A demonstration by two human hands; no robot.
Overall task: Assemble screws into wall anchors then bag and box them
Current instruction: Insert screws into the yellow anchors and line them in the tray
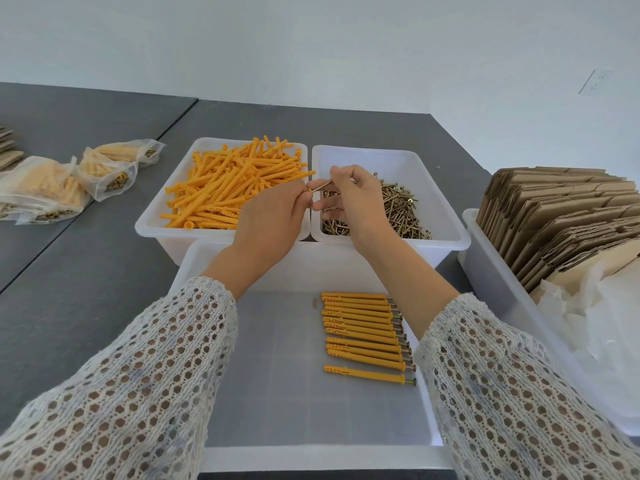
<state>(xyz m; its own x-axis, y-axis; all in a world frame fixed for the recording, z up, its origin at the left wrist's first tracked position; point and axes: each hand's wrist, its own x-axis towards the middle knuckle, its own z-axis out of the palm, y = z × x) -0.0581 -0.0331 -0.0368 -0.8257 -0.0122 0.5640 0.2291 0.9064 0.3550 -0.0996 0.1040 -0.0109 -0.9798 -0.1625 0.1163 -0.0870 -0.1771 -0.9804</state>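
My left hand grips an orange wall anchor, of which only the end shows past my fingers. My right hand pinches a brass screw whose tip meets that anchor end. Both hands hover between the white bin of loose orange anchors and the white bin of loose screws. Several finished anchors with screws lie in a row in the near white tray.
Sealed plastic bags of assembled anchors lie on the grey table at the left. A white bin at the right holds flat cardboard boxes and clear plastic bags. A white wall stands behind the table.
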